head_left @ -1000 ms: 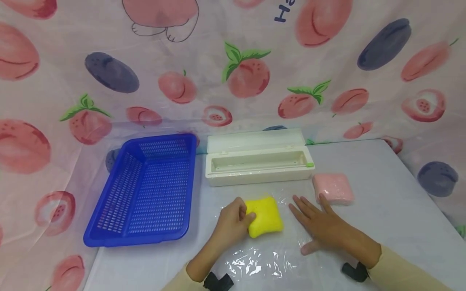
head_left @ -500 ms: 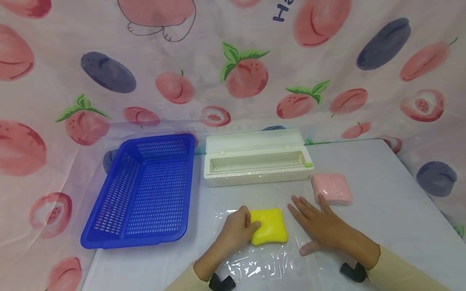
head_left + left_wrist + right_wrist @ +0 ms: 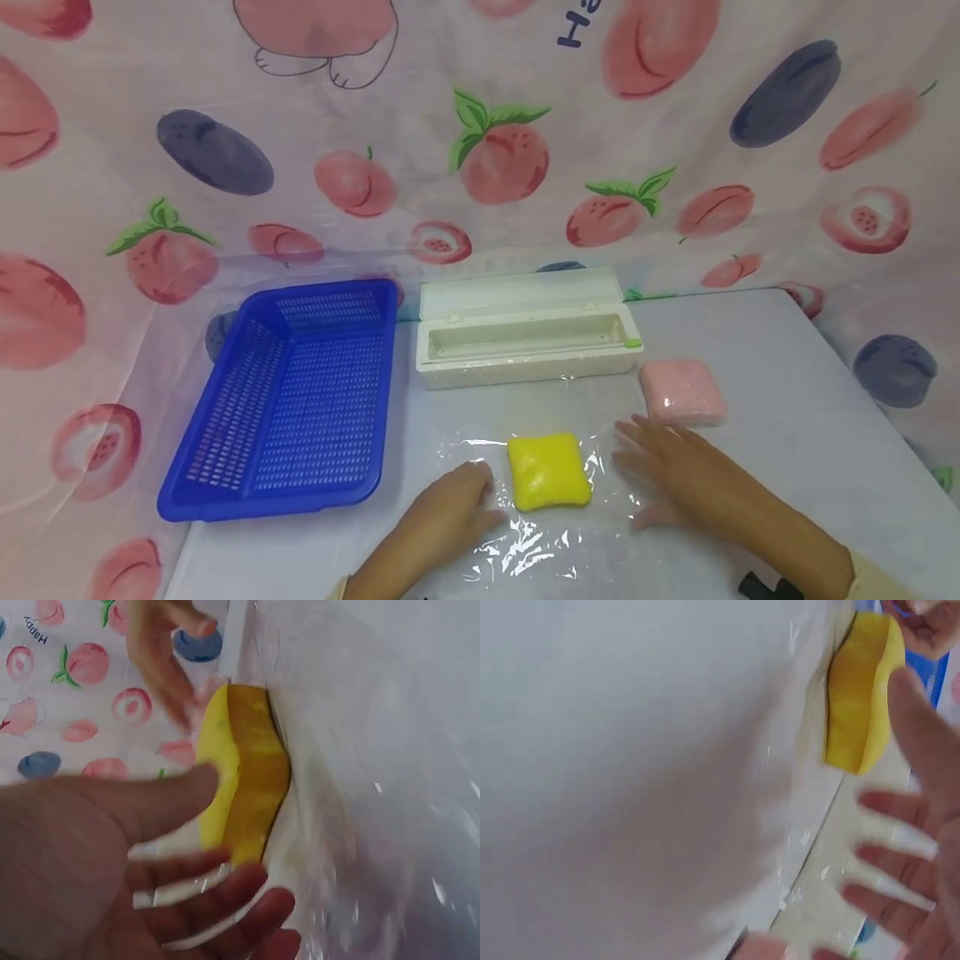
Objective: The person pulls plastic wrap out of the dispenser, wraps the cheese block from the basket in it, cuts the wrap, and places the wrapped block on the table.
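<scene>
The yellow block (image 3: 550,472) lies flat on clear film (image 3: 525,546) on the person's side of the white box (image 3: 532,367), apart from it and roughly opposite its middle. The step in hand looks like wrapping: to do it well, keep the block square, pinch the film's edges, lift them evenly and draw them snug, since slack film would probably cling to itself and crease. The left hand (image 3: 442,510) is low in front of the box's left end, its thumb apart from loosely bent fingers that grip nothing. The right hand (image 3: 672,464) extends, back upward, in front of the box's right end, fingers spread and holding nothing; the pink block (image 3: 682,392) sits just off that end.
</scene>
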{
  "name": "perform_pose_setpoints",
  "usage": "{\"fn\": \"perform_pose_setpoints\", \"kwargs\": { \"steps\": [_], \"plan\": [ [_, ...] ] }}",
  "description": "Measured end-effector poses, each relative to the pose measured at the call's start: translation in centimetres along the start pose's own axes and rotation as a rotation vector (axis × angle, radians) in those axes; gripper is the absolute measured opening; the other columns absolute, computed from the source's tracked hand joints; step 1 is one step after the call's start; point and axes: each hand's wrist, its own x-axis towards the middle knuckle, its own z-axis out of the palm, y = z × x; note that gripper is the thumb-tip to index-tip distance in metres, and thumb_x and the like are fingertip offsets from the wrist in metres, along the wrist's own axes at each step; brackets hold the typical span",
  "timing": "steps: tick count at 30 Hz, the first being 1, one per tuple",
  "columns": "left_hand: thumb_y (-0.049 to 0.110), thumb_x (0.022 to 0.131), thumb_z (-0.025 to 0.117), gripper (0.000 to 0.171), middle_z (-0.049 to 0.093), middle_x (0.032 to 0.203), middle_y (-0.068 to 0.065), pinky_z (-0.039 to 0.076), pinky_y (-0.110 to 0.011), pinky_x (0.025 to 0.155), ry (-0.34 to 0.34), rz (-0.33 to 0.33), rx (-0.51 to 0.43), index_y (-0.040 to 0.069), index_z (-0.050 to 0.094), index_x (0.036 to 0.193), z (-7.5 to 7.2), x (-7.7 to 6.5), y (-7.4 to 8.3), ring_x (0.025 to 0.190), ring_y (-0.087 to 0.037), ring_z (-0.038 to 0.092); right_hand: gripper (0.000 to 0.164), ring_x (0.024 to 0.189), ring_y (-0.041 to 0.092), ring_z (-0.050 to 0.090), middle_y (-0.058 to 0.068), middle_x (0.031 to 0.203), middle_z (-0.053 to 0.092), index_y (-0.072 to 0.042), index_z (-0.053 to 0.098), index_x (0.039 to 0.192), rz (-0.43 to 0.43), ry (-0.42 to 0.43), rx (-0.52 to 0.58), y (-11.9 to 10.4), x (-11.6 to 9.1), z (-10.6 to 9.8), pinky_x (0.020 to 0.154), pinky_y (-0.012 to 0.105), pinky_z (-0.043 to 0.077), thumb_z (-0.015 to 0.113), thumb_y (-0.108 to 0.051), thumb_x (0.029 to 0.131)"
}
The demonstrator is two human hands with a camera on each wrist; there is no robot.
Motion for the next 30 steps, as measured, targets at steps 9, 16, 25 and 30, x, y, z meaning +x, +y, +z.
{"fn": "perform_pose_setpoints", "kwargs": {
  "steps": [9, 16, 25, 30],
  "plan": [
    [0.045, 0.078, 0.084, 0.024, 0.048, 0.108, 0.019, 0.042, -0.023, 0.084, -0.162, 0.253, 0.124, 0.042, 0.067, 0.095, -0.3, -4.2, -3.8, 0.099, -0.002, 0.041, 0.028, 0.079, -0.004, 0.042, -0.025, 0.091, 0.051, -0.038, 0.069, 0.099, -0.327, -0.090, 0.111, -1.2, -1.0, 1.7, 0.069, 0.018, 0.041, 0.082, -0.052, 0.079],
    [0.033, 0.089, 0.078, 0.009, 0.051, 0.101, 0.018, 0.042, -0.021, 0.084, -0.025, 0.368, 0.173, 0.037, 0.072, 0.085, 0.5, -4.3, -4.5, 0.097, -0.001, 0.045, 0.017, 0.079, -0.001, 0.049, -0.023, 0.085, 0.055, -0.035, 0.070, 0.089, -0.421, 0.117, 0.047, -0.8, -1.3, 3.3, 0.068, 0.019, 0.043, 0.084, -0.027, 0.081],
    [0.013, 0.091, 0.071, 0.013, 0.061, 0.090, 0.018, 0.052, -0.021, 0.078, 0.090, 0.345, -0.038, 0.025, 0.064, 0.091, -1.9, -4.4, -3.7, 0.084, 0.002, 0.056, 0.026, 0.080, -0.005, 0.051, -0.030, 0.088, 0.058, -0.038, 0.069, 0.093, -0.198, 0.268, 0.151, -0.1, -2.0, 2.0, 0.073, 0.020, 0.046, 0.083, -0.020, 0.082],
    [0.008, 0.091, 0.069, 0.015, 0.065, 0.080, 0.013, 0.054, -0.022, 0.070, 0.251, 0.233, -0.077, 0.020, 0.061, 0.086, -2.1, -2.9, -3.2, 0.076, 0.000, 0.059, 0.019, 0.081, -0.005, 0.054, -0.030, 0.091, 0.062, -0.034, 0.069, 0.098, 0.048, 0.226, 0.195, -0.1, -1.0, 1.2, 0.075, 0.025, 0.053, 0.077, -0.020, 0.089]
  ]
}}
